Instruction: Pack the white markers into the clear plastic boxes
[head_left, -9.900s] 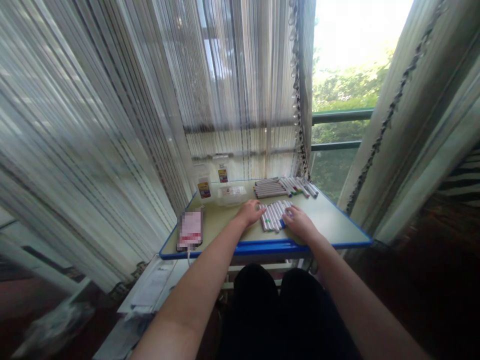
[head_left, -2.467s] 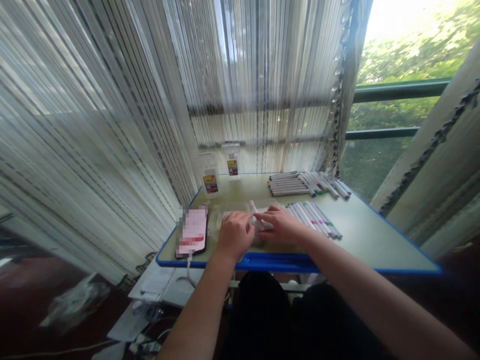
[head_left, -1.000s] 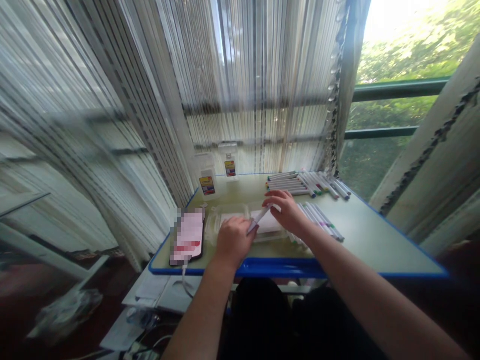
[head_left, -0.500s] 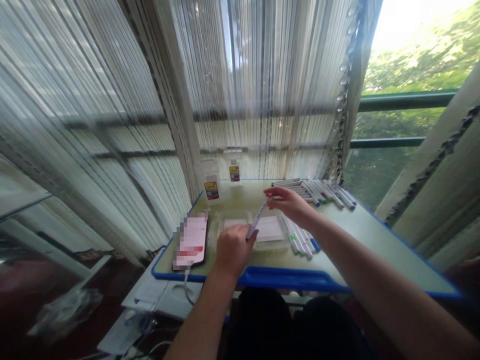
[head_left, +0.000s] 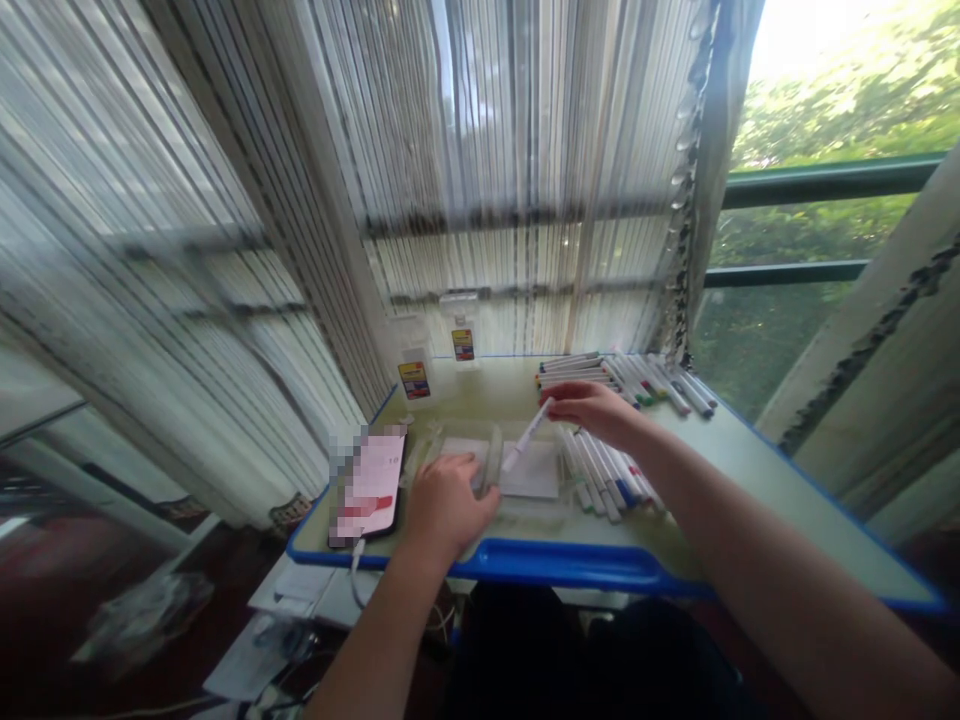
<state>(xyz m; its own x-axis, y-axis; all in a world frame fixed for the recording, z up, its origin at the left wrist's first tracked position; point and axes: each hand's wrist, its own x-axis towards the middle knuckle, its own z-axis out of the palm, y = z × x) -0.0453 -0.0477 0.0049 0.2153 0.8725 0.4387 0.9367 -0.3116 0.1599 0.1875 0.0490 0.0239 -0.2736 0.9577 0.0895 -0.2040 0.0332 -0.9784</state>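
Observation:
My right hand (head_left: 592, 410) pinches a white marker (head_left: 526, 435) by its upper end, tip slanting down toward an open clear plastic case (head_left: 525, 475) on the desk. My left hand (head_left: 446, 500) rests on the case's left half, fingers curled over its edge. A row of white markers with coloured caps (head_left: 604, 475) lies just right of the case, under my right wrist. A second batch of markers (head_left: 622, 372) lies at the back of the desk.
The desk (head_left: 720, 470) has a blue rim (head_left: 547, 562). A phone (head_left: 367, 485) with a cable lies at its left edge. Two small bottles (head_left: 414, 375) stand at the back by the striped curtain (head_left: 300, 200). Papers lie on the floor at lower left.
My right hand has lifted one marker from over the case and carried it slightly right. My left hand has shifted left onto the case's left half. The view drifted a little.

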